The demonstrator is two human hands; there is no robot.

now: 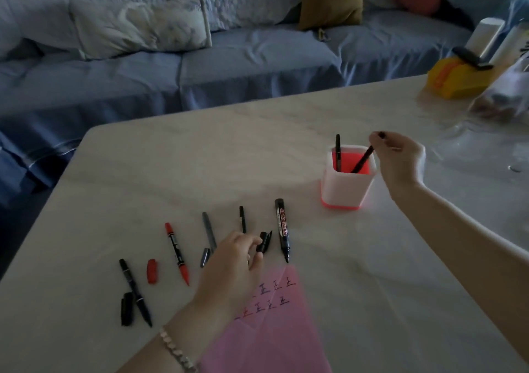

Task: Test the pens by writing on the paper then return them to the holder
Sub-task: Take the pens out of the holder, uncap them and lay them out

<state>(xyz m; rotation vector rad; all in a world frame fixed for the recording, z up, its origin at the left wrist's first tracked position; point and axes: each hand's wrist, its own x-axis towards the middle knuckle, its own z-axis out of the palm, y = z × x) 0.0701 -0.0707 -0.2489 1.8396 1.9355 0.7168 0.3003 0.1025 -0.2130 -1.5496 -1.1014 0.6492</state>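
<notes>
Holder (347, 184): one pen (338, 151) inside; right hand (400, 158) pinches second pen (363, 159), tip in.
Left hand (234, 261): pinches black cap (264, 242), left of holder.
Remaining: five pens (282, 229) lie left of holder; paper (272, 329) already marked.

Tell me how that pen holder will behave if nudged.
The holder looks tall for its narrow base and nearly empty, so it is probably light and may tip or slide on the smooth table. The leaning pen pinched by the right hand could lever its rim.
</notes>
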